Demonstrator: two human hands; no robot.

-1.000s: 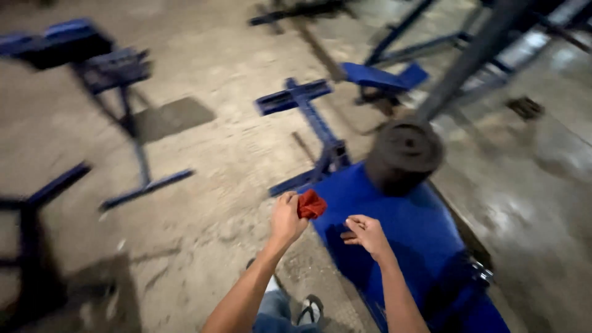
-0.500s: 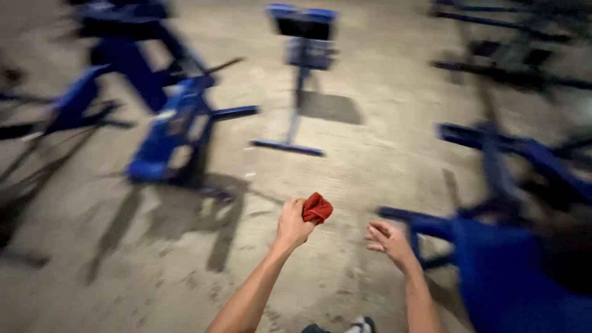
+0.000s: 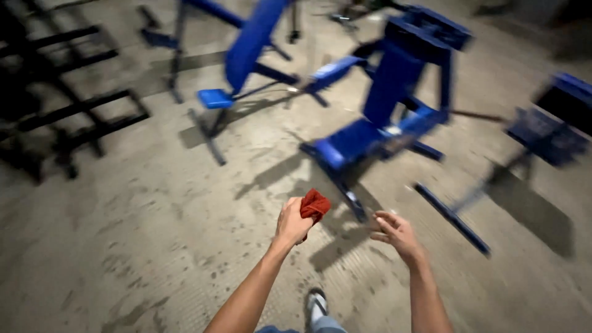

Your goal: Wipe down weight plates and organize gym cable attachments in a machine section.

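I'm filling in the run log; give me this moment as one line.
left hand: grips red cloth | right hand: empty, fingers spread | below: concrete floor | ahead: blue gym bench

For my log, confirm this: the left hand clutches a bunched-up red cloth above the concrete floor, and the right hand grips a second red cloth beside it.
One detail is wrong. In the head view the left hand does clutch the bunched-up red cloth above the concrete floor, but the right hand grips nothing: it is open and empty beside it, fingers loosely curled. Only one red cloth shows.
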